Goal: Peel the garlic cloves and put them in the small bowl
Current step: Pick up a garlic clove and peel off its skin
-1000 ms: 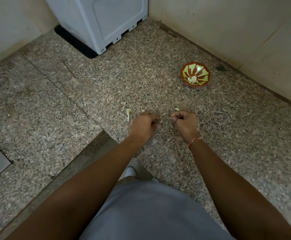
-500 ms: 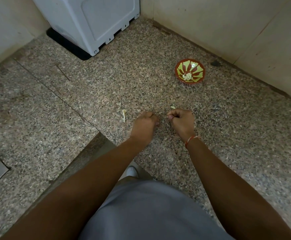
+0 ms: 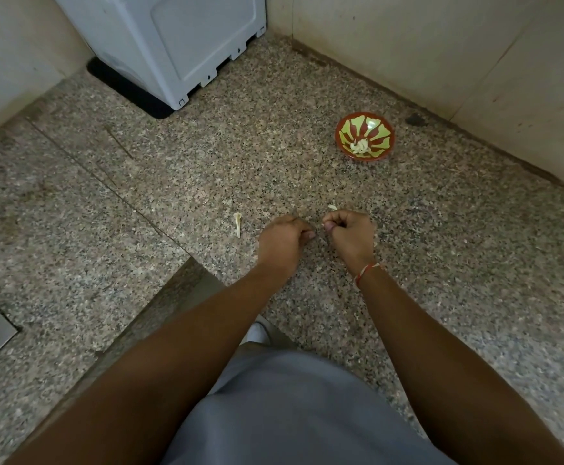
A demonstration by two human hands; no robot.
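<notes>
My left hand [image 3: 282,243] and my right hand [image 3: 352,236] hover close together over the speckled granite surface, both with fingers curled and fingertips facing each other across a small gap. The left fingertips pinch a small garlic clove, almost wholly hidden. At the right thumb tip a pale sliver shows, apparently garlic peel. The small red and green bowl [image 3: 383,129] stands farther away to the right, near the wall, with several peeled cloves [image 3: 359,146] at its bottom.
Peel scraps lie on the granite: one strip [image 3: 237,223] left of my hands, another [image 3: 332,207] just beyond the right hand. A white appliance [image 3: 173,38] stands at the back. A step edge [image 3: 160,297] drops off at lower left.
Both hands stay in place with fingers curled. The gap between the fingertips closed and then opened slightly again. The camera view shifted a little.
</notes>
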